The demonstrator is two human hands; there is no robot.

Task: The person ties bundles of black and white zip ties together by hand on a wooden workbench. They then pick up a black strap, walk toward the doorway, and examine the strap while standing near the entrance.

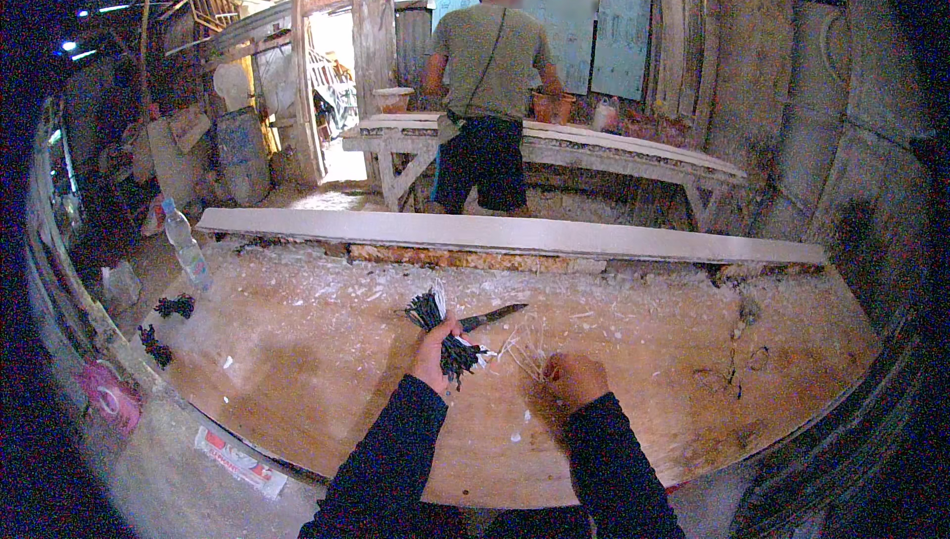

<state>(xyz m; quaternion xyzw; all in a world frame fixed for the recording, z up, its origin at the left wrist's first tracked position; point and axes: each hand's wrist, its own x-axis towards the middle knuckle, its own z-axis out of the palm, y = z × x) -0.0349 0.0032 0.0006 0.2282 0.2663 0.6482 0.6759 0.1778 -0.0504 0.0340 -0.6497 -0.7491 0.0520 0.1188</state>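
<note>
My left hand (431, 358) is closed round a bundle of dark and white strips (427, 308), whose frayed ends stick out above and below the fist. Just beyond it a dark knife-like blade (498, 316) points to the right; whether the hand touches its near end I cannot tell. My right hand (578, 382) is closed on thin pale strands (527, 352) that fan out leftward toward the bundle. Both hands are over the wooden tabletop (327, 381).
White crumbs litter the table's far side, below a long pale board (515, 234). Two dark bundles (155, 345) and a plastic bottle (185, 242) stand at the left. Dark scraps (732, 373) lie at the right. Beyond, a person (490, 84) stands at another bench (614, 151).
</note>
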